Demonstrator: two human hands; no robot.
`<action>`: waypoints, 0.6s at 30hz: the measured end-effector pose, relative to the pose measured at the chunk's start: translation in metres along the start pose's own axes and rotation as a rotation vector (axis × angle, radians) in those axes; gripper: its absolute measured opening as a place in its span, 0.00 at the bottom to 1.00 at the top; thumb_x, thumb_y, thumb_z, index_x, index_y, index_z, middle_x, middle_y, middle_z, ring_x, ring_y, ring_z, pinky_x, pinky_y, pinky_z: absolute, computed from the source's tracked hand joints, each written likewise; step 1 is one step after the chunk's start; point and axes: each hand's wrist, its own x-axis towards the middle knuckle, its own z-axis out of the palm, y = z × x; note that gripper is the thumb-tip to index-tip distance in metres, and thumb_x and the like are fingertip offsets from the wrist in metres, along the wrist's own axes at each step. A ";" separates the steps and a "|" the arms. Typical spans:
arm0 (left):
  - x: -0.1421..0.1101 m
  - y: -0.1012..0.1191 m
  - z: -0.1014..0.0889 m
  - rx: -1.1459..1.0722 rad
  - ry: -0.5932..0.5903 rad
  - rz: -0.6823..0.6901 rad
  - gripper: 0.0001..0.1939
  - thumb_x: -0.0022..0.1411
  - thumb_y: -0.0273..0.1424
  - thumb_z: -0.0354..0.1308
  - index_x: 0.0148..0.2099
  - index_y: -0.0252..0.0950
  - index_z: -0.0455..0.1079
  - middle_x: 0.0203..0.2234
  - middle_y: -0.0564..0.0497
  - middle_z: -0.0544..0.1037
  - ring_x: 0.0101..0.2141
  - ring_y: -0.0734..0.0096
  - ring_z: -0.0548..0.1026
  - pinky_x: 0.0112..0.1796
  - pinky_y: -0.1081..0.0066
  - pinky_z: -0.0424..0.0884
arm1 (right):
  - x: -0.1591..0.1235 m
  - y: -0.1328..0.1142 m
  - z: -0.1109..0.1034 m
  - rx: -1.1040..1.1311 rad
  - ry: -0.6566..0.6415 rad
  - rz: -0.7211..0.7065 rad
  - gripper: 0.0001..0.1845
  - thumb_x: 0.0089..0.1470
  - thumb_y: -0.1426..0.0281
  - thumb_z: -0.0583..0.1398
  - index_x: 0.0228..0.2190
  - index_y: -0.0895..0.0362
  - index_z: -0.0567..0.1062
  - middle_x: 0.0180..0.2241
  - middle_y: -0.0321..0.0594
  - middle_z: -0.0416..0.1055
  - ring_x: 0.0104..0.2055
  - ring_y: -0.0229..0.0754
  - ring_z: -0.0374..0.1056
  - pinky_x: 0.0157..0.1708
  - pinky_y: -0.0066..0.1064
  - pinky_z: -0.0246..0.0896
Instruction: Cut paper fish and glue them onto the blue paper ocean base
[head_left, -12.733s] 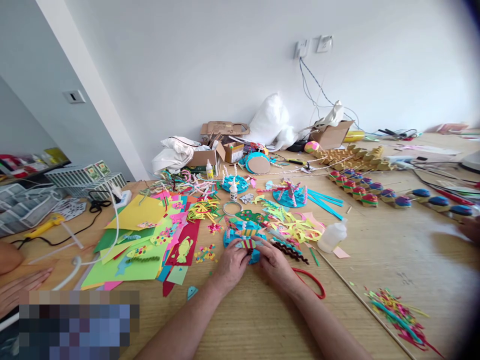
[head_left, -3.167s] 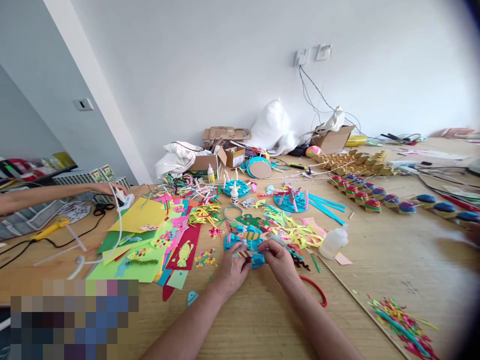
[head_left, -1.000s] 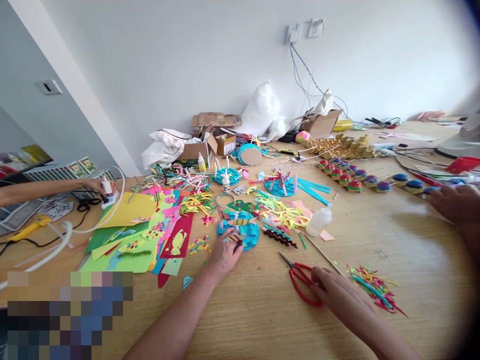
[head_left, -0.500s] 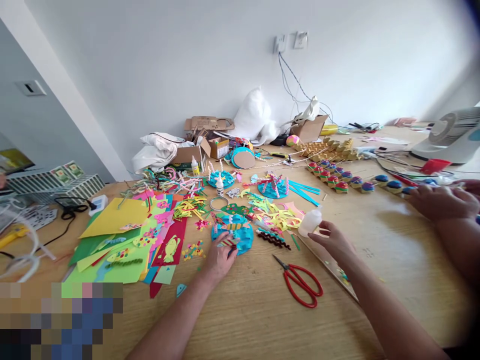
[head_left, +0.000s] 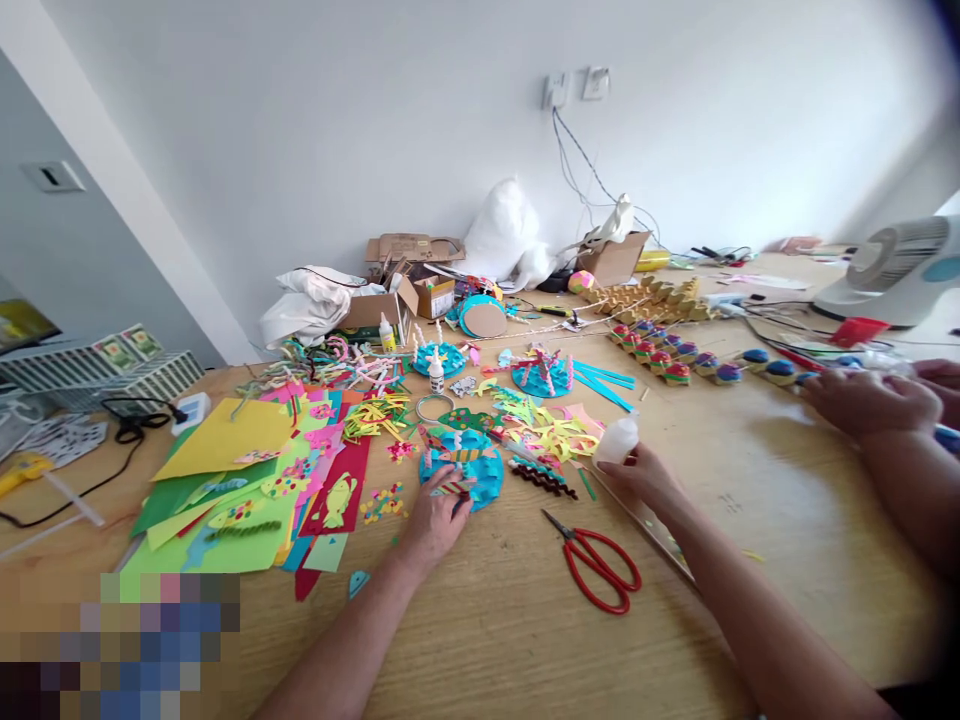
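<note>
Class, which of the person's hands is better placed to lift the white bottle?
Probably the right hand: it touches the white bottle, while the left hand is occupied with a striped piece at the blue disc.

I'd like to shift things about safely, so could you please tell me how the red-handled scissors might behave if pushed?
The scissors lie flat with wide looped handles, so they would probably slide or swivel rather than roll. Their metal-looking blades suggest they should stay stiff.

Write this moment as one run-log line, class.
left hand: holding striped fish at blue disc | right hand: grasping white bottle | red scissors: lying on table
</note>
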 end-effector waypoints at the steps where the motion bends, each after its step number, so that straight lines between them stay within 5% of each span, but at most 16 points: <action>1: 0.000 0.000 -0.001 -0.005 0.004 0.003 0.12 0.56 0.25 0.55 0.43 0.38 0.72 0.42 0.47 0.75 0.49 0.59 0.67 0.48 0.57 0.68 | 0.000 -0.002 -0.001 -0.023 -0.019 0.021 0.25 0.35 0.62 0.61 0.36 0.65 0.72 0.29 0.48 0.73 0.29 0.47 0.69 0.28 0.35 0.59; 10: 0.000 -0.002 0.001 0.001 0.016 0.010 0.13 0.56 0.26 0.54 0.44 0.37 0.71 0.42 0.46 0.75 0.48 0.58 0.68 0.46 0.55 0.69 | -0.009 -0.018 -0.017 -0.093 0.039 0.044 0.26 0.38 0.57 0.59 0.36 0.63 0.72 0.29 0.45 0.73 0.29 0.47 0.68 0.26 0.34 0.57; 18: -0.001 0.001 0.000 0.021 -0.018 -0.010 0.14 0.56 0.26 0.54 0.45 0.38 0.71 0.42 0.46 0.75 0.49 0.59 0.67 0.46 0.57 0.69 | -0.043 -0.077 -0.045 -0.065 0.182 -0.028 0.27 0.35 0.52 0.59 0.35 0.57 0.73 0.24 0.39 0.72 0.25 0.44 0.66 0.23 0.32 0.56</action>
